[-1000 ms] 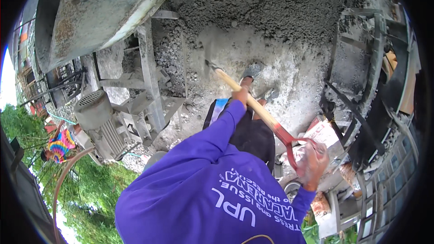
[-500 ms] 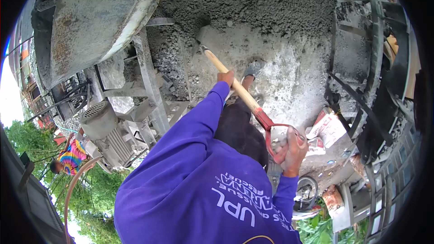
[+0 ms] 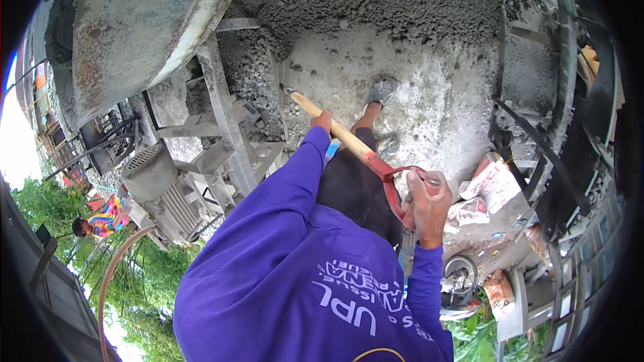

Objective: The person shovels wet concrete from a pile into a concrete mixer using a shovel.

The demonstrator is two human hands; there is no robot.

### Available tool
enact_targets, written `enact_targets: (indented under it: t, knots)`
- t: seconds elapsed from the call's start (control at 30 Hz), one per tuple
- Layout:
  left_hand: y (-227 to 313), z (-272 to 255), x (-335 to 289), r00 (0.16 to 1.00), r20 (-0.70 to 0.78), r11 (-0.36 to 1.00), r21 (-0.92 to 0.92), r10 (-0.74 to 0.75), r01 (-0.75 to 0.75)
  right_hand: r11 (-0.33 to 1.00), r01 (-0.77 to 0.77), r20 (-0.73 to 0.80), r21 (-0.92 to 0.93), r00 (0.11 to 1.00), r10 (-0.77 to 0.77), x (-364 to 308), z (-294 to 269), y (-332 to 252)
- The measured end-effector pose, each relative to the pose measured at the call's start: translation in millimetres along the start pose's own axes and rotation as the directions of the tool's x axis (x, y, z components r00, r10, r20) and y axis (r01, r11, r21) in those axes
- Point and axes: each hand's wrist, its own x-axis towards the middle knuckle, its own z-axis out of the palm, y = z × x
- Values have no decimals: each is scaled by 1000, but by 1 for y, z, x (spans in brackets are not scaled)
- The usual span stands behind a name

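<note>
Pale wooden shovel (image 3: 347, 138) slants in front of your legs (image 3: 350, 191); blade not clearly visible. Your left grip (image 3: 323, 121) wraps the shaft (image 3: 306, 104), your right grip (image 3: 430, 206) the red looped handle (image 3: 378, 166). Keep the right firm; let the left steer. Outward: blotched concrete floor (image 3: 429, 97); lumpy grey mix (image 3: 376, 0); coarse gravel (image 3: 249, 72); ribbed, cylindrical motor (image 3: 163, 189).

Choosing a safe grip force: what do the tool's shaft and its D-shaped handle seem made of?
Shaft: likely bare wood, smooth-looking, given its pale yellowish-tan colour.
D-shaped handle: its red, slightly shiny surface suggests painted metal or plastic; I can't tell which.
</note>
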Motion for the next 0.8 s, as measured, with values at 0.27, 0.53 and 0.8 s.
enact_targets:
  t: [0.27, 0.53, 0.8]
  knots:
    - [-44, 83, -132, 934, 356, 998, 61, -34, 13, 999, -31, -252, 32, 967, 38, -73, -97, -24]
    - [-91, 137, -157, 848, 507, 904, 275, 154, -328, 940, 175, -517, 293, 856, 2, -125, -153, 78]
    - [-132, 195, -129, 850, 428, 469, 709, 308, -527, 785, 150, -523, 601, 817, 245, -99, -184, 195]
